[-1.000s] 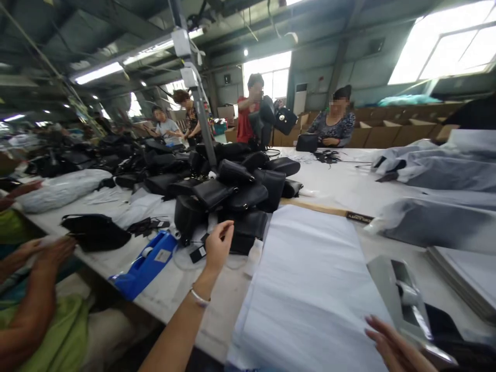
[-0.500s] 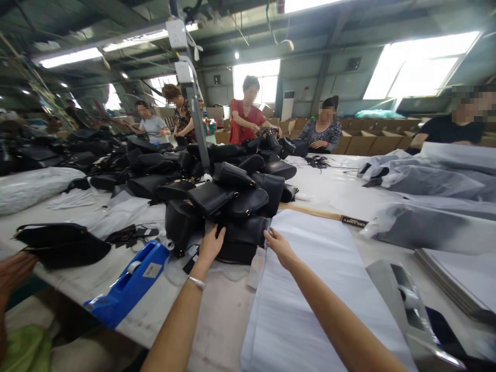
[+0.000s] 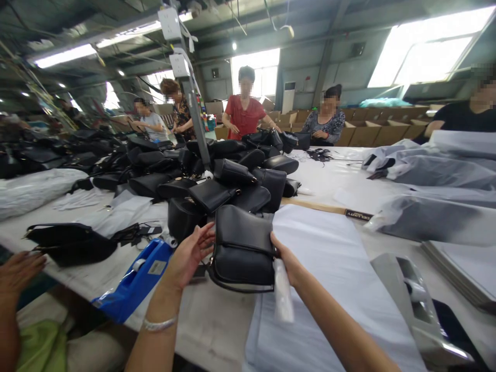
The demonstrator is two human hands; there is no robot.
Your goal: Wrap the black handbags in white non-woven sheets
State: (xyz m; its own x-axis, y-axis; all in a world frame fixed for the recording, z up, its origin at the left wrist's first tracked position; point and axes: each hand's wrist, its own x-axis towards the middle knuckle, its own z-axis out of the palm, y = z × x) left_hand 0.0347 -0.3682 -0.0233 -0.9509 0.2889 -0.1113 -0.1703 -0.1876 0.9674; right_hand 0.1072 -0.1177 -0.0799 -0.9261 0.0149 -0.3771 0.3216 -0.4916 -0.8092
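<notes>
A small black handbag [image 3: 245,248] is tilted up off the table in front of me, its flap and strap facing me. My right hand [image 3: 285,256] grips its right side, where a strip of white wrapping [image 3: 284,292] hangs down. At the bag's left edge is my left hand [image 3: 194,253], palm turned toward it, fingers apart and at most brushing it. Behind lies a heap of black handbags [image 3: 217,195]. Under my right forearm are flat sheets of white paper [image 3: 321,258].
A blue tape dispenser [image 3: 135,279] stands left, a grey tape dispenser [image 3: 411,305] right. Another black handbag [image 3: 72,243] lies near a co-worker's hand [image 3: 21,271]. White-wrapped bags [image 3: 422,217] lie on the right. A metal post [image 3: 197,121] rises from the heap. Several people work across the table.
The handbag has been lifted off the table toward me, its front tipped up. My left hand has come off its top and opened beside it; my right hand still holds its right side.
</notes>
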